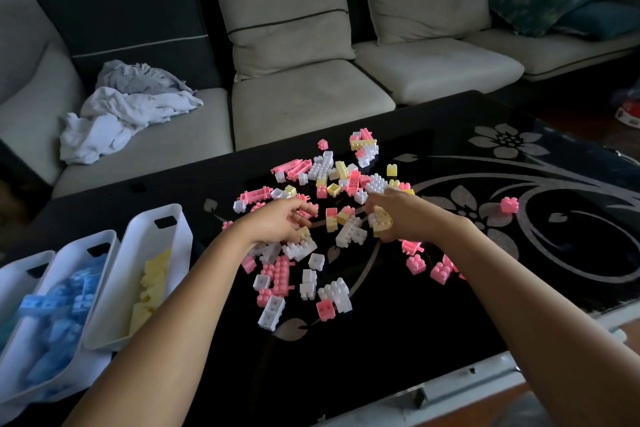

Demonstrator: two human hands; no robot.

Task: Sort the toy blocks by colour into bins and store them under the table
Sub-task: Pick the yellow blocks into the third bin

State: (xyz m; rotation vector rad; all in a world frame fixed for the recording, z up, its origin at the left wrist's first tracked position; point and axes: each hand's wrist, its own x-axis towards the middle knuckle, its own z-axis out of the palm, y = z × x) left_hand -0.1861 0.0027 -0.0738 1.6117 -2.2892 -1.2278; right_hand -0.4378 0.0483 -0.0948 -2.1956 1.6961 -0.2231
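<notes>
Head view: a glossy black glass table (381,357) with silver flower tracery carries a loose heap of studded plastic blocks (332,191) at its middle, pink, white and pale yellow. Three smooth white oblong bins (107,288) stand at the near left. The right bin (180,218) holds yellow bricks (152,277), the middle bin (114,236) holds blue bricks (69,298), and the left bin (20,263) is cut off by the frame. The right hand (405,215) grips a yellow clump (381,220). The left hand (277,222) curls over the heap; whether it holds anything cannot be told.

The person's left hand (277,224) and right hand (407,215) are bare — uncovered skin from the fingers (300,207) back over both wrists. Behind the fingers the left forearm (173,322) and right forearm (519,305) are bare too, slim and smooth — right to the picture's lower edge.
</notes>
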